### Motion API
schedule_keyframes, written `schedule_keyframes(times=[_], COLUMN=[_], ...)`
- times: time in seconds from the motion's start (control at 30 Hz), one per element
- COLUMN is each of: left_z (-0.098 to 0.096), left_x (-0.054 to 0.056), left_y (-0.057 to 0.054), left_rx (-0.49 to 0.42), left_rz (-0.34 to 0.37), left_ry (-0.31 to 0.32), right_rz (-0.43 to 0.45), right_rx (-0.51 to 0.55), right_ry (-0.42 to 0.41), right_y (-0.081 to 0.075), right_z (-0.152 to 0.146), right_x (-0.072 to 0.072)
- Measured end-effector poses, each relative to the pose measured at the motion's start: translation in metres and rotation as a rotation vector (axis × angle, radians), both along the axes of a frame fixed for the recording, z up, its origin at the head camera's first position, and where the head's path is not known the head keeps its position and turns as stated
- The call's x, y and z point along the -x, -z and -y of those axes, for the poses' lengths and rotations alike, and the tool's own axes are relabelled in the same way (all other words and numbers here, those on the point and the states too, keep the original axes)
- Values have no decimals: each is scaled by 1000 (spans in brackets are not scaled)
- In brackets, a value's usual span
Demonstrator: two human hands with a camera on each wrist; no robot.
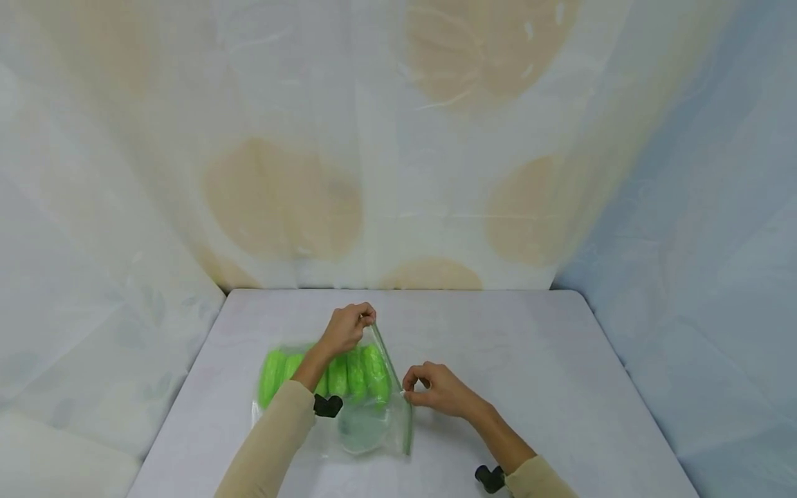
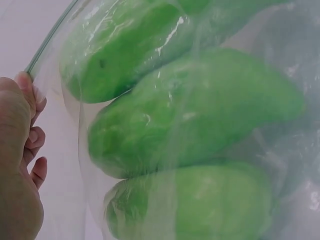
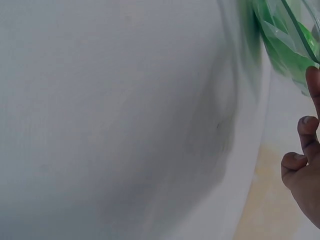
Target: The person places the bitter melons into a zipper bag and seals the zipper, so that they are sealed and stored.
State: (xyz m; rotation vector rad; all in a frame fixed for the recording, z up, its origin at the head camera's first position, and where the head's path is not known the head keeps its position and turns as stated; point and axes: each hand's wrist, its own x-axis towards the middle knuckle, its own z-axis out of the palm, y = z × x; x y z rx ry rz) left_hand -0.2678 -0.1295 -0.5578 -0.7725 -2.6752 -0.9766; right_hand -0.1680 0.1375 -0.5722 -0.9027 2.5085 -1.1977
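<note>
A clear zip bag (image 1: pixel 398 432) lies on the table with a green zip strip along its right side. Inside it several long, plump green pieces (image 2: pixel 195 110), shaped like cucumbers, lie side by side. A pale round patch (image 1: pixel 364 429) shows at the bag's near part. My left hand (image 1: pixel 349 328) pinches the far corner of the bag at the end of the strip; in the left wrist view its other fingers curl below the edge. Partway along the strip, thumb and forefinger of my right hand (image 1: pixel 438 389) pinch it at a small white spot.
The white table (image 1: pixel 529 360) extends to the right of the bag. Plastic sheeting with tan round prints (image 1: pixel 283 200) hangs behind it, and pale sheets (image 1: pixel 703 290) flank both sides. A dark wrist mount (image 1: pixel 328 406) sits at each sleeve.
</note>
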Motion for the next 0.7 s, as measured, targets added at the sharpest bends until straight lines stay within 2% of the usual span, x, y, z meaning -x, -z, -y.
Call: schedule_keyframes(times=[0.23, 0.43, 0.7], left_z=[8, 14, 21], left_x=[-1, -2, 1], left_y=[-2, -7, -9], left_rx=[-46, -91, -124], left_rz=[85, 86, 166], left_ry=[-17, -46, -70], right_rz=[86, 146, 169], right_rx=[-44, -79, -123], right_ry=[-46, -60, -73], right_y=[1, 5, 6], right_z=[-10, -18, -26], right_x=[-4, -5, -8])
